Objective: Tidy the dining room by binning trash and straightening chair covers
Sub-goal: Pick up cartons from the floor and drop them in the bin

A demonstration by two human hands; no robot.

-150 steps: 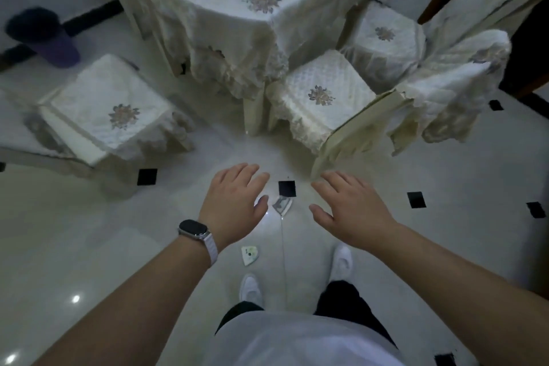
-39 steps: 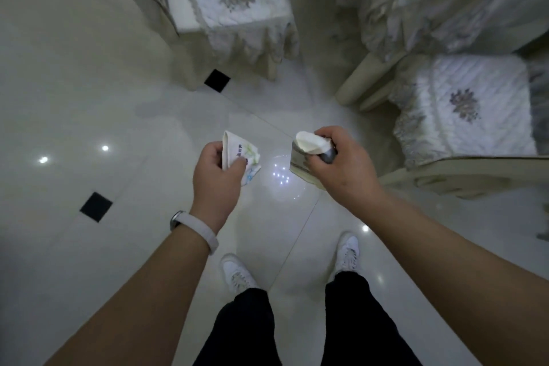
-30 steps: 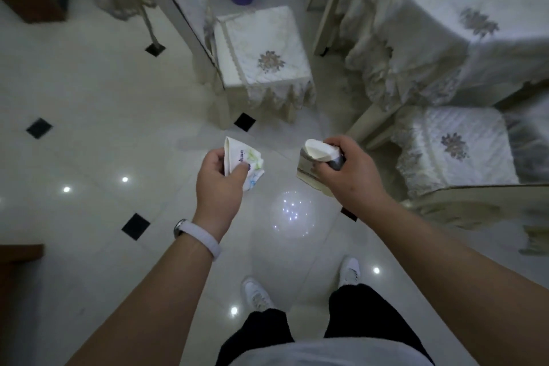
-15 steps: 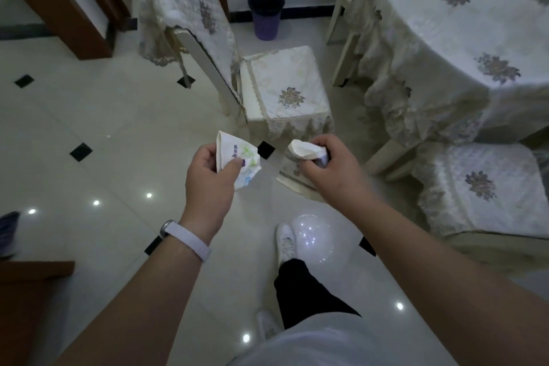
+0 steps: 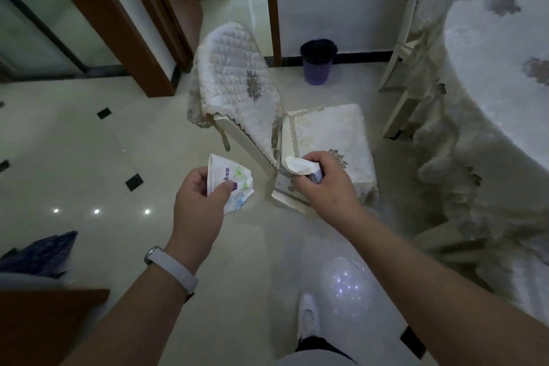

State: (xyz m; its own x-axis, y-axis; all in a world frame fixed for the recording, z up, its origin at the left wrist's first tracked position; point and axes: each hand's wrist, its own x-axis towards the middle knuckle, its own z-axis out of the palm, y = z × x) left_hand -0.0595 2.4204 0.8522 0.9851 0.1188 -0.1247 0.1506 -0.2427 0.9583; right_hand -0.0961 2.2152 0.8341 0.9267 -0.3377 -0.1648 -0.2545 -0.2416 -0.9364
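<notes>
My left hand [image 5: 199, 202] grips a crumpled white wrapper [image 5: 234, 183] with purple and green print. My right hand [image 5: 322, 184] is closed around a wad of white tissue [image 5: 298, 166] together with a flat cream packet [image 5: 282, 192] that hangs below my fingers. A purple trash bin [image 5: 318, 66] with a dark liner stands against the far wall, well beyond both hands. Between me and the bin is a chair with a quilted back cover [image 5: 237, 92] that sits crooked, and a seat cover [image 5: 328, 137].
The round table with a lace cloth [image 5: 499, 116] fills the right side, another chair [image 5: 407, 47] beside it. Wooden door frames [image 5: 118, 21] stand at the left. A wooden surface [image 5: 38, 324] with a dark blue item [image 5: 41, 252] is at lower left. The tiled floor runs left of the chair.
Five seconds ago both hands were empty above trash on the floor. Now each holds trash. The view has turned and moved nearer the chair and bin.
</notes>
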